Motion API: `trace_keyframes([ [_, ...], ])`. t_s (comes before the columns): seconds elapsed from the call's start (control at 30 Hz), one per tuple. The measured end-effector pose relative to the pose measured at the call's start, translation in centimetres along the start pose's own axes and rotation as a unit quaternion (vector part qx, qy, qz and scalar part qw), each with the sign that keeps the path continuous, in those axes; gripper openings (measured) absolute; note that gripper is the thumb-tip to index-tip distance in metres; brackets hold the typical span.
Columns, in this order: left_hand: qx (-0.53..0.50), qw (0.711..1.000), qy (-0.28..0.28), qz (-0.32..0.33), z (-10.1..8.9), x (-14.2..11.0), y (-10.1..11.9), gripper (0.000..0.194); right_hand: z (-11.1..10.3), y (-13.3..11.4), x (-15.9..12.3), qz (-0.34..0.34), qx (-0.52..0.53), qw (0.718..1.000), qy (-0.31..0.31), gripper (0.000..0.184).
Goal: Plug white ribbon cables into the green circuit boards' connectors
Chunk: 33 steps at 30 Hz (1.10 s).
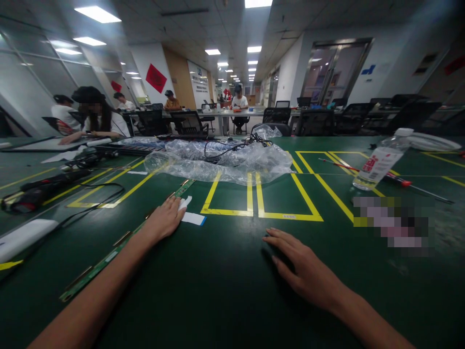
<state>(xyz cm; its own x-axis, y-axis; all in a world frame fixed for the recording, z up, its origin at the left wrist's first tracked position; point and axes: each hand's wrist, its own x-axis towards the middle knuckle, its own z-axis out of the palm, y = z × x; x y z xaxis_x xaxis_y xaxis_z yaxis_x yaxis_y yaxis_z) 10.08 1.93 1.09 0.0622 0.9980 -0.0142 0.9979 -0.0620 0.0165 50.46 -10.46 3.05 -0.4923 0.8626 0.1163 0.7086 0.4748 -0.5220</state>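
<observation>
- Green circuit board [100, 265] lies aslant, left part of table [218, 281], under left hand [165, 218]; grip or mere touch: cannot tell.
- Right hand [301, 266] holds nothing, fingers loosely spread; bare table between hands.
- Yellow tape [227, 212] edges lie ahead.
- Bottle [379, 164] label: red characters, too blurred to read.

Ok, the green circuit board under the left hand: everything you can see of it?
Long, narrow green circuit board, with gold-coloured strips along one long edge and a small pale label. It appears to lie on the green table, slanting from near left toward the plastic wrap. The left hand covers part of it, apparently touching.
</observation>
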Motion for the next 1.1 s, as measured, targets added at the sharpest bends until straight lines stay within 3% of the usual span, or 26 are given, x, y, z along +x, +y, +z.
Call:
trace_keyframes([
  [0.3, 0.01, 0.999, 0.007, -0.053, 0.7, 0.3, -0.3, 0.074, 0.1, 0.0, 0.1, 0.005, -0.017, 1.0, -0.013, 0.044],
  [0.43, 0.009, 0.999, 0.026, -0.041, 0.2, -0.4, 0.4, 0.076, 0.1, 0.1, 0.0, 0.004, -0.006, 1.0, -0.005, 0.045],
  [0.53, -0.003, 0.999, 0.022, 0.035, -0.2, -1.3, 2.1, 0.068, 0.1, 0.2, 0.0, 0.004, 0.0, 1.0, 0.002, 0.043],
  [0.63, -0.027, 0.988, 0.002, 0.154, -0.6, -3.1, 5.6, 0.055, 0.2, 0.3, 0.1, 0.004, -0.003, 1.0, 0.01, 0.042],
  [0.8, -0.083, 0.926, -0.029, 0.367, -1.4, -7.3, 12.3, 0.049, 0.5, 0.1, 0.2, -0.005, -0.02, 1.0, 0.021, 0.045],
  [0.93, -0.082, 0.912, -0.029, 0.401, -1.8, -10.0, 15.2, 0.058, 1.0, -0.4, 0.1, -0.016, -0.044, 0.999, 0.006, 0.048],
  [1.03, -0.084, 0.911, -0.009, 0.404, -1.5, -10.1, 15.3, 0.058, 1.1, -0.6, 0.1, -0.018, -0.061, 0.998, -0.019, 0.047],
  [1.1, -0.074, 0.927, 0.011, 0.367, -1.3, -9.1, 14.4, 0.055, 1.0, -0.7, 0.1, -0.015, -0.065, 0.997, -0.027, 0.047],
])
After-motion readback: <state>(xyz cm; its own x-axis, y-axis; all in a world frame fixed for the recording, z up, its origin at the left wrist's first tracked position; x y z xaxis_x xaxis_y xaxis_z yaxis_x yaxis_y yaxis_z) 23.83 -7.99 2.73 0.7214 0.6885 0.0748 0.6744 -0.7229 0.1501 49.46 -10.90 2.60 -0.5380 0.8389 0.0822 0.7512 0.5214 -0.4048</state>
